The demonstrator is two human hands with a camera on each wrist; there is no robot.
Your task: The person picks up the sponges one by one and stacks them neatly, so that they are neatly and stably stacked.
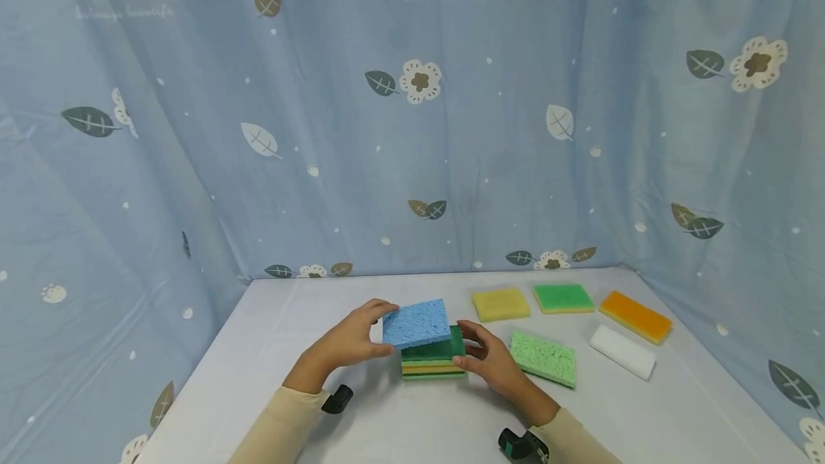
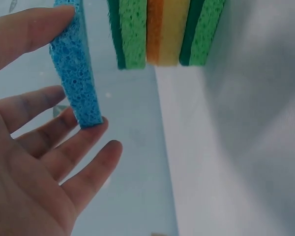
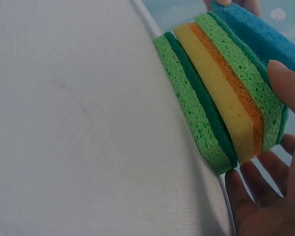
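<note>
My left hand (image 1: 353, 339) holds a blue sponge (image 1: 415, 324) by its left end, thumb on one side and fingers on the other. The sponge is tilted above a stack of three sponges (image 1: 433, 369), apart from them in the left wrist view. Light green sponges with dark green pads form the stack's top and bottom; a yellow one with an orange pad (image 3: 216, 93) lies between. My right hand (image 1: 495, 364) grips the stack's right end, thumb toward the front and fingers round the back corner. The blue sponge hides part of the stack's top.
Right of the stack lie a speckled light green sponge (image 1: 543, 359) and a white block (image 1: 622, 351). Farther back are a yellow sponge (image 1: 500, 304), a green-topped sponge (image 1: 563, 298) and an orange-topped sponge (image 1: 636, 316). A blue patterned curtain (image 1: 335, 163) borders the white table (image 1: 258, 328).
</note>
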